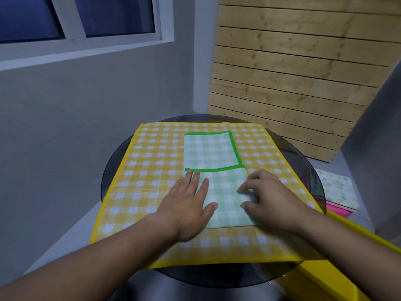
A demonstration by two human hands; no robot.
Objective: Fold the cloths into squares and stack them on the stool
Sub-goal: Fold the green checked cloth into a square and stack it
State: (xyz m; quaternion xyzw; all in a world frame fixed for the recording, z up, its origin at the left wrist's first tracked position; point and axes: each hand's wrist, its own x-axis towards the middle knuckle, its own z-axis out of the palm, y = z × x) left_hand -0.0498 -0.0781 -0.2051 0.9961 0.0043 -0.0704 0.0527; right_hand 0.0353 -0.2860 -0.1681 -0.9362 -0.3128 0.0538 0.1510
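Observation:
A green-checked cloth (211,152) with a bright green border lies partly folded on top of a large yellow-checked cloth (152,170), which is spread flat over a round dark glass table (112,168). The near half of the green cloth is doubled over, its edge meeting the green border line. My left hand (188,203) lies flat with fingers spread on the left side of that folded part. My right hand (264,194) rests on its right side, fingers curled and pressing on the fabric. A stool is not clearly in view.
A pink box (338,210) with a pale patterned cloth (339,190) on it sits low at the right, beyond the table. A yellow object (347,276) runs under my right forearm. A wooden slatted panel (293,83) leans at the back; grey wall at the left.

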